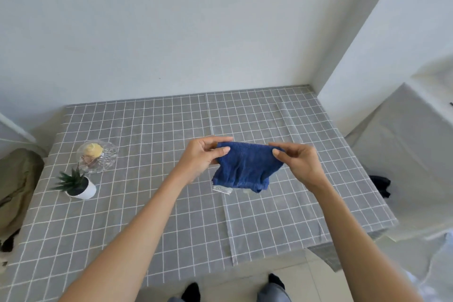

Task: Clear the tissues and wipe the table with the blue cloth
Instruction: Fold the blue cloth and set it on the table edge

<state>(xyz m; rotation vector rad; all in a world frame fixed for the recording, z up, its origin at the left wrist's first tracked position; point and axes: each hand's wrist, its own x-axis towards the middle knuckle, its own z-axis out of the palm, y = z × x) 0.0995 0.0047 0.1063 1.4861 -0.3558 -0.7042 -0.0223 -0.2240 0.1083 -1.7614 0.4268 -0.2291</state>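
**Blue cloth held up over the worktop**

We pinched the blue cloth (245, 167) between our hands, the left hand (204, 157) closed on its left top corner and the right hand (297, 160) closed on the right one. The cloth hung folded above the middle of the grey checked worktop (147, 216). Farther left stood a small potted plant (78, 185), and beyond it a glass dish (98, 154).
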